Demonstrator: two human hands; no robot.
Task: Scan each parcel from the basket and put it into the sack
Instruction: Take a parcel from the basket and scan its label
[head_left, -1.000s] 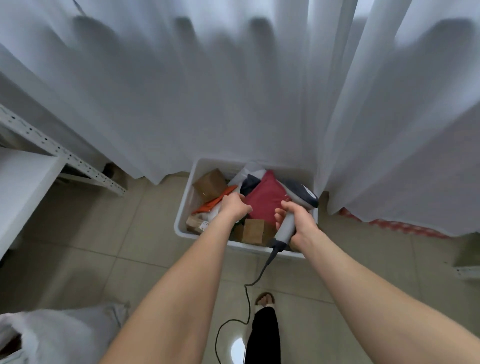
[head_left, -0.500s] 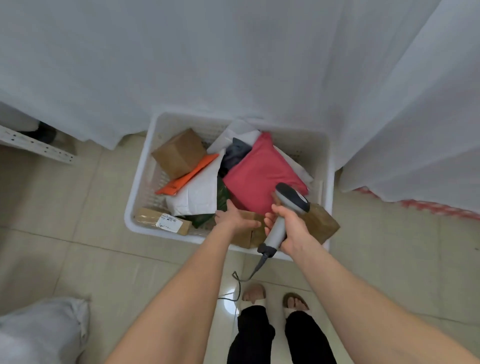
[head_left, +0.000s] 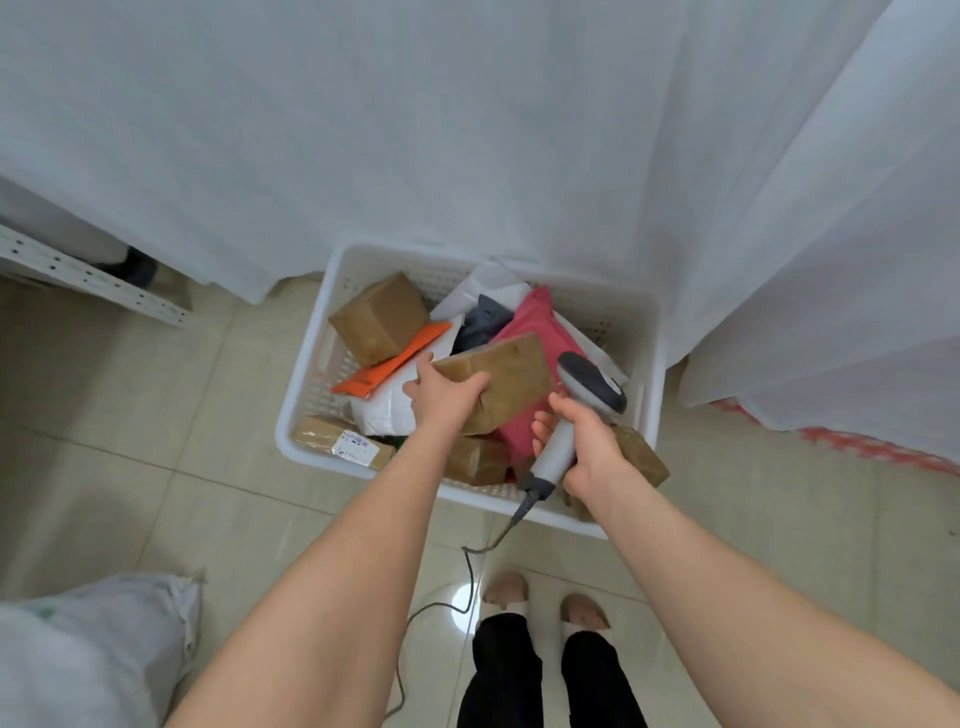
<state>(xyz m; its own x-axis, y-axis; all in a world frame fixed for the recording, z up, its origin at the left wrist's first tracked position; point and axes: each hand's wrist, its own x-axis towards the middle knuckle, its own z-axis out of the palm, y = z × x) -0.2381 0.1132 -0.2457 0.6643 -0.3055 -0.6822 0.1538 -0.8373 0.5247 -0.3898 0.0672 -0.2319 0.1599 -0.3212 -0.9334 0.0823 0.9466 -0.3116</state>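
A white plastic basket (head_left: 311, 405) on the tiled floor holds several parcels: brown boxes, a red mailer (head_left: 540, 322), an orange mailer (head_left: 395, 358) and white bags. My left hand (head_left: 441, 395) grips a flat brown box (head_left: 509, 384) and holds it raised above the pile. My right hand (head_left: 587, 447) grips the handle of a grey barcode scanner (head_left: 589, 384), whose head sits just right of the box. The grey-white sack (head_left: 88, 649) lies at the bottom left.
White curtains hang behind and to the right of the basket. A white metal shelf rail (head_left: 93, 280) runs at the left. The scanner's cable (head_left: 467, 566) trails over the floor past my feet (head_left: 540, 603). Another brown box (head_left: 644, 457) leans on the basket's near right rim.
My left hand has lifted the flat brown box up out of the pile. The scanner in my right hand stays beside it. The view has tilted down closer to the basket.
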